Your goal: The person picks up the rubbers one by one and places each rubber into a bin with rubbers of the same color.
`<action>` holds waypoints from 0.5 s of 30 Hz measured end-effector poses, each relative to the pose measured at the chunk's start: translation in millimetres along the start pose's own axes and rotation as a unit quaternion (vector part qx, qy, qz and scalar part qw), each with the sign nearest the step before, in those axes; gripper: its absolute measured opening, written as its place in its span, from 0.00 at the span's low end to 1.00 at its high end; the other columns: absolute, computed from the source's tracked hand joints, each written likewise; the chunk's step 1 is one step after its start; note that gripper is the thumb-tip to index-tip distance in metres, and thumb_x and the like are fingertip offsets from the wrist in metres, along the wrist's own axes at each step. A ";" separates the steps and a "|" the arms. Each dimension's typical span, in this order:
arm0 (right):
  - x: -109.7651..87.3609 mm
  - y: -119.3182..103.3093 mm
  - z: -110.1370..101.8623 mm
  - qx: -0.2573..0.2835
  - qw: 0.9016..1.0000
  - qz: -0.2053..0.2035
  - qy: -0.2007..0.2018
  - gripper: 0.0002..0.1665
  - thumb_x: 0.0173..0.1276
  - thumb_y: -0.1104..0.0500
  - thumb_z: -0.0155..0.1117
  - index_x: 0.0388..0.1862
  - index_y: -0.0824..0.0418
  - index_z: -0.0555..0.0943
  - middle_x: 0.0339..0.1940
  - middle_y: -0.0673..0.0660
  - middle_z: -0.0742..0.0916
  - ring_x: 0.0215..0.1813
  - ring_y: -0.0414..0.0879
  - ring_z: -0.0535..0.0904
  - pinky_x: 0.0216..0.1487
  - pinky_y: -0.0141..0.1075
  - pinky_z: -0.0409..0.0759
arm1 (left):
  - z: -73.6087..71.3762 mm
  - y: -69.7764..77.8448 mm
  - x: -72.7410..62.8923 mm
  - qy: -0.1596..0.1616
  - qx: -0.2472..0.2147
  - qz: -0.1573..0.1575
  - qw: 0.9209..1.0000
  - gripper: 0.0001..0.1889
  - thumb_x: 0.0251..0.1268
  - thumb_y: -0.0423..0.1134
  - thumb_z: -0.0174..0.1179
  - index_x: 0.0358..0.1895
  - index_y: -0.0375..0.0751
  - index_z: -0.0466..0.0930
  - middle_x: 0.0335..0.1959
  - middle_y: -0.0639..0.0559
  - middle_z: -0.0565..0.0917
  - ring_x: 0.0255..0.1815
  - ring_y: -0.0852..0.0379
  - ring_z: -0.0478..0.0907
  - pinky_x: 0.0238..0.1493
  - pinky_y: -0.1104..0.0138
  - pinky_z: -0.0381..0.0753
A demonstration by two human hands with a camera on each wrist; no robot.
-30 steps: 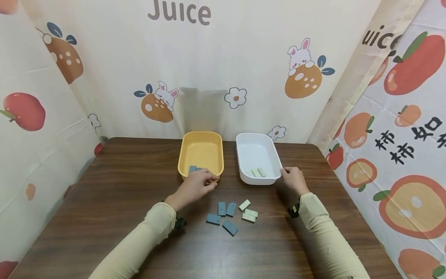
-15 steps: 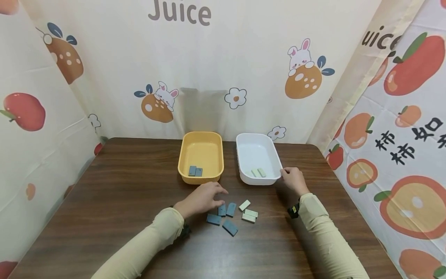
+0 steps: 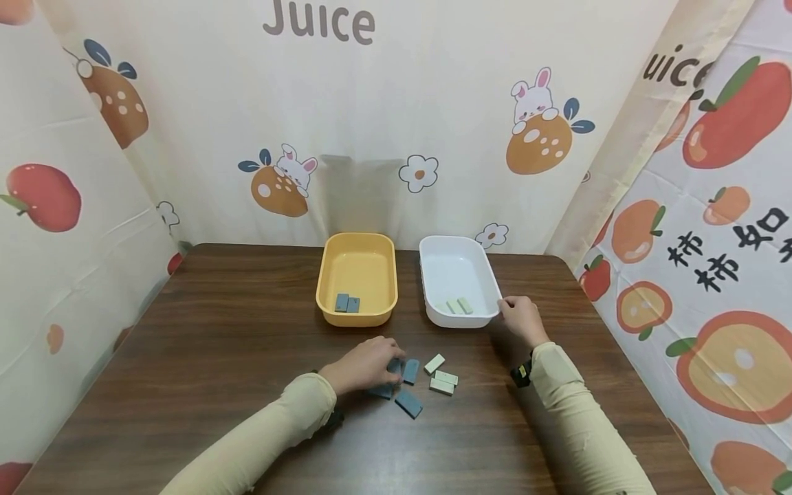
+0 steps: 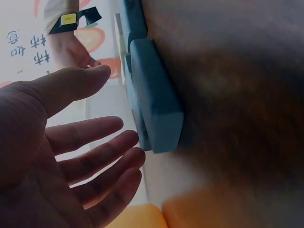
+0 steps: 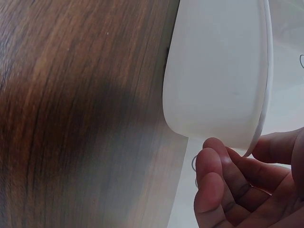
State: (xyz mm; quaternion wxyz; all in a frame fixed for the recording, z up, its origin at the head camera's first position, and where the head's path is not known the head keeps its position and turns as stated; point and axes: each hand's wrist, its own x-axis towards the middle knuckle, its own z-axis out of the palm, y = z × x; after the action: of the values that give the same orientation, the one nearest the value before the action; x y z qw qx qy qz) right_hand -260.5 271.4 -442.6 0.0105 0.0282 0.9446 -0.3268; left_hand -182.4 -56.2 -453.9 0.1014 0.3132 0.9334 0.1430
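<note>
My left hand (image 3: 364, 366) is over the left side of a small group of blue-grey rectangular blocks (image 3: 409, 404). In the left wrist view its fingers are spread, loosely bent, beside a blue block (image 4: 159, 99), with nothing held between thumb and fingers. The head view partly hides the nearest blocks behind the hand. With thumb and fingers, my right hand (image 3: 522, 320) pinches the near right rim of the white tray (image 5: 218, 71). Pale green blocks (image 3: 442, 387) lie right of the blue ones.
A yellow tray (image 3: 388, 275) stands left of the white one, with two blue blocks (image 3: 342, 303) inside. A few pale green blocks (image 3: 465, 306) lie in the white tray. Printed curtains (image 3: 371, 103) border the brown table (image 3: 247, 309) at the back and sides.
My left hand has moved from the yellow tray's near edge toward me and right, down to the blue blocks. The right hand stays on the white tray's rim.
</note>
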 end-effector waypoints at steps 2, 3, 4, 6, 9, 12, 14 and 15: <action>0.1 -0.3 -0.2 0.000 1.000 0.001 -0.001 0.24 0.76 0.57 0.44 0.55 0.73 0.79 0.37 0.68 0.87 0.36 0.51 0.82 0.36 0.39 0.78 | 1.1 0.7 0.5 0.001 0.006 -0.002 1.000 0.21 0.61 0.50 0.66 0.55 0.44 0.83 0.49 0.52 0.83 0.47 0.57 0.76 0.48 0.64 0.77; 0.2 -0.3 -0.2 0.000 1.000 0.002 -0.002 0.23 0.76 0.57 0.44 0.55 0.73 0.79 0.37 0.68 0.87 0.36 0.51 0.82 0.36 0.39 0.78 | 1.6 0.9 0.8 0.003 0.008 -0.002 1.000 0.21 0.61 0.50 0.66 0.55 0.44 0.83 0.48 0.52 0.83 0.47 0.57 0.75 0.47 0.65 0.76; 0.3 -0.4 -0.1 0.000 1.000 0.002 -0.001 0.23 0.76 0.57 0.44 0.55 0.73 0.79 0.37 0.68 0.87 0.36 0.51 0.82 0.36 0.39 0.78 | 2.0 1.0 0.9 0.005 0.010 -0.003 1.000 0.21 0.61 0.50 0.66 0.55 0.44 0.83 0.48 0.52 0.83 0.46 0.57 0.75 0.46 0.65 0.76; 0.5 -0.2 0.1 0.000 1.000 0.003 -0.001 0.23 0.76 0.58 0.44 0.55 0.73 0.79 0.37 0.68 0.87 0.36 0.51 0.82 0.36 0.39 0.78 | 3.4 0.9 1.5 0.010 0.015 -0.003 1.000 0.21 0.60 0.49 0.66 0.54 0.44 0.84 0.47 0.52 0.83 0.45 0.57 0.75 0.45 0.65 0.76; 0.5 0.3 0.5 0.000 1.000 0.002 -0.001 0.24 0.76 0.58 0.44 0.55 0.74 0.79 0.37 0.68 0.87 0.36 0.51 0.83 0.36 0.40 0.79 | 5.8 0.3 2.4 0.014 0.019 -0.004 1.000 0.20 0.60 0.48 0.67 0.53 0.43 0.84 0.45 0.52 0.83 0.44 0.57 0.76 0.44 0.65 0.76; 0.7 1.0 0.9 0.002 1.000 0.001 0.000 0.24 0.76 0.58 0.45 0.55 0.74 0.79 0.37 0.68 0.88 0.36 0.51 0.84 0.37 0.40 0.79 | 7.7 -0.3 3.3 0.015 0.018 -0.008 1.000 0.20 0.59 0.47 0.67 0.52 0.42 0.85 0.44 0.51 0.83 0.43 0.56 0.76 0.43 0.65 0.76; 1.1 1.4 1.1 0.003 1.000 0.000 0.000 0.24 0.76 0.58 0.45 0.55 0.74 0.79 0.37 0.68 0.87 0.36 0.51 0.84 0.36 0.40 0.79 | 8.5 -0.6 3.8 0.018 0.021 -0.009 1.000 0.19 0.58 0.47 0.68 0.51 0.42 0.85 0.43 0.51 0.83 0.42 0.57 0.76 0.42 0.65 0.76; 1.3 1.6 1.2 0.003 1.000 0.000 0.001 0.23 0.76 0.58 0.45 0.55 0.74 0.79 0.37 0.68 0.87 0.36 0.51 0.84 0.36 0.40 0.79 | 8.6 -0.6 3.8 0.021 0.021 -0.010 1.000 0.19 0.58 0.47 0.68 0.50 0.42 0.86 0.43 0.51 0.83 0.41 0.57 0.75 0.42 0.65 0.76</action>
State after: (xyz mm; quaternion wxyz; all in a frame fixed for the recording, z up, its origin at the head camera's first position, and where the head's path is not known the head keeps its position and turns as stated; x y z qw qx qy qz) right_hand -261.7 272.0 -444.5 0.0094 0.0289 0.9435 -0.3299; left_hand -183.4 -52.5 -462.6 0.0767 0.3029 0.9412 0.1284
